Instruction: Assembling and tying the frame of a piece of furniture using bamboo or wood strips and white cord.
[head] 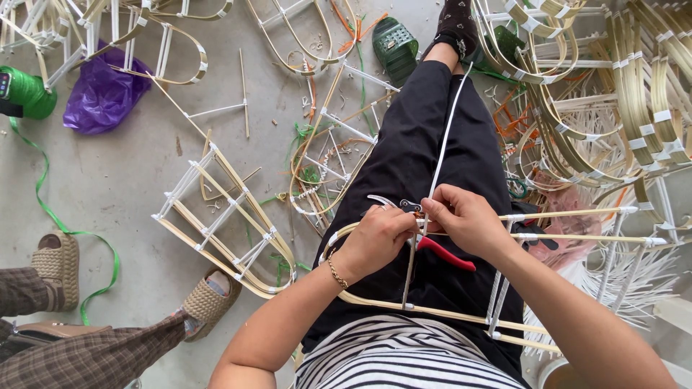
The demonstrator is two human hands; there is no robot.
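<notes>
A bamboo-strip frame (432,314) lies across my lap, its curved end to the left and straight sticks running right. My left hand (375,238) pinches a joint at the frame's upper strip. My right hand (467,220) is closed on a white plastic strap (443,144) that runs up along my black trouser leg. Red-handled pliers (443,253) rest on my lap just below both hands, their metal jaws poking out near the left fingers.
Finished bamboo frames (223,223) lie on the concrete floor at left, with more stacked at right (627,94). A purple bag (101,94), a green ribbon roll (27,92) and a green sandal (395,47) sit farther off. Another person's sandalled feet (209,299) are at bottom left.
</notes>
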